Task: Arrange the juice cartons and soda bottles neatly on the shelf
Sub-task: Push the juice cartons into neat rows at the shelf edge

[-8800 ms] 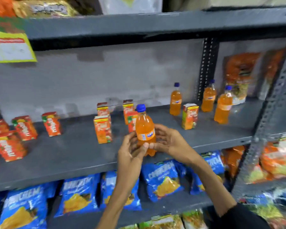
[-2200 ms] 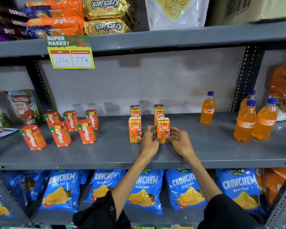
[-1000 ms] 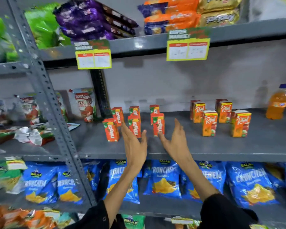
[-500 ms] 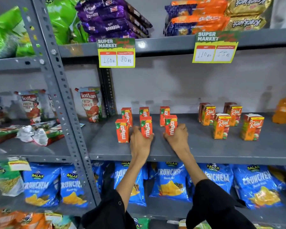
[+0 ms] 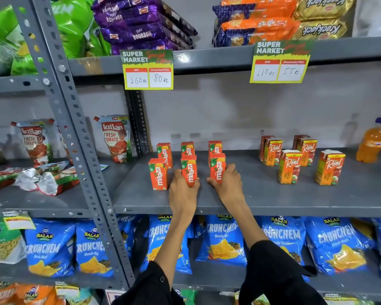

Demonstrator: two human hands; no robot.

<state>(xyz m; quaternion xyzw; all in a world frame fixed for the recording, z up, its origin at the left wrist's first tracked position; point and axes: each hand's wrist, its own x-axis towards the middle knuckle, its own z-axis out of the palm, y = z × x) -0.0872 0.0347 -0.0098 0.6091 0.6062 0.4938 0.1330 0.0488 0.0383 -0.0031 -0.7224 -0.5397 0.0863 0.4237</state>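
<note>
**One head-worn view, square to the middle shelf**

A single wide-angle camera sits on the person's head and faces forward and slightly down at a grey metal shelf (image 5: 273,201), from within arm's reach. The shelf board lies across the middle of the frame, with the shelf above and the shelf below both partly in sight. Both forearms enter from the bottom edge, near centre. The upright post (image 5: 75,137) at the left leans and bows from the lens. No second view exists, so nothing is shared.
</note>
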